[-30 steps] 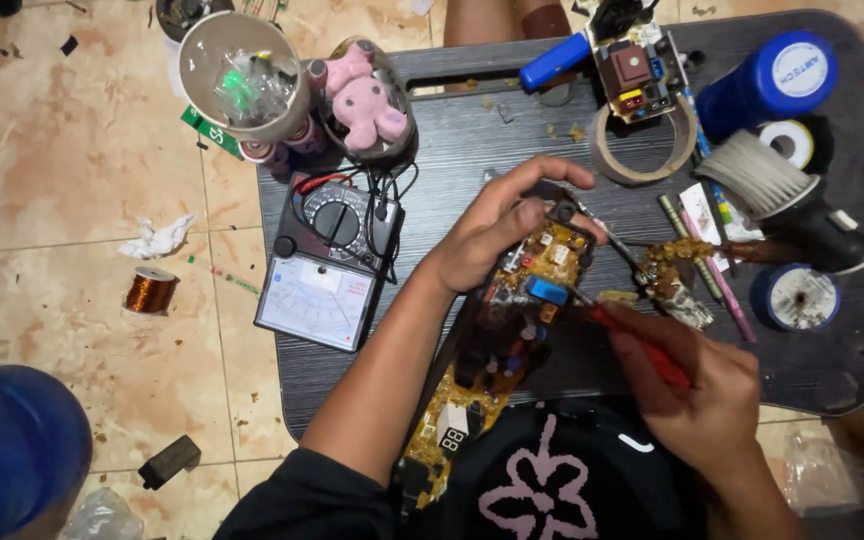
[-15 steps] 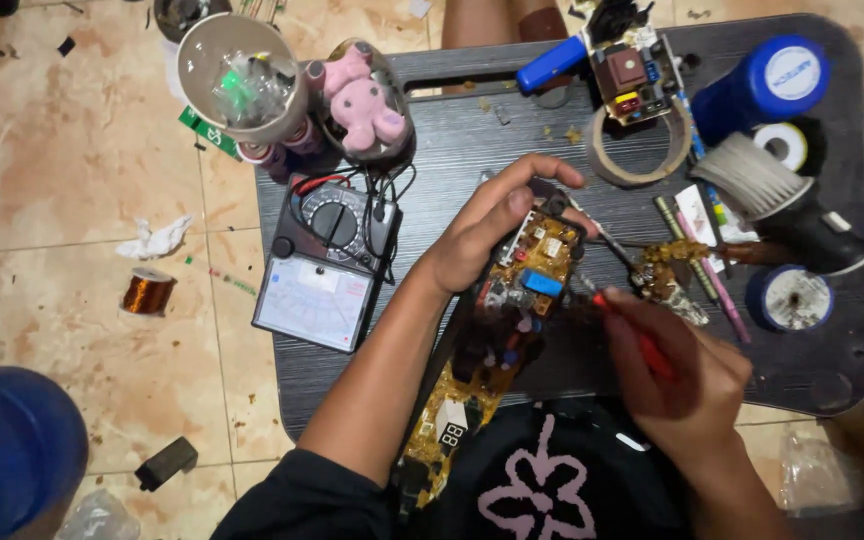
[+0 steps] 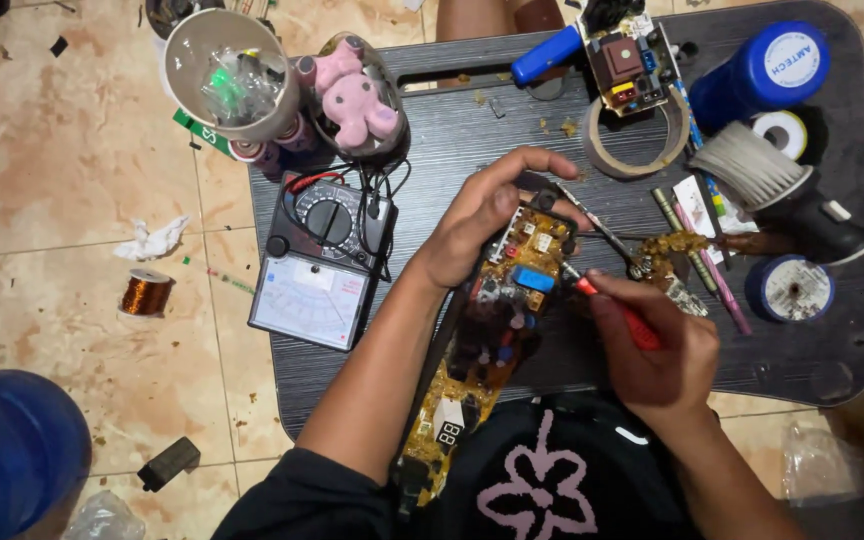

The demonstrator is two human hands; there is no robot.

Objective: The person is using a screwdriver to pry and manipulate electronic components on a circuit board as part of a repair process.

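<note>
Red tool (image 3: 624,315) has slid closer to the yellow board (image 3: 492,330), pinched in the right hand (image 3: 657,345). Left hand (image 3: 487,215) still grips the board's top over the bench (image 3: 452,130).

Your circuit board (image 3: 492,330) is yellow-brown with a blue block on it, and your tool's handle (image 3: 632,320) is red. The table (image 3: 452,150) is black with fine grain, the toy (image 3: 352,95) pink, the canister (image 3: 762,75) blue, the wire spool (image 3: 145,293) copper-coloured.
</note>
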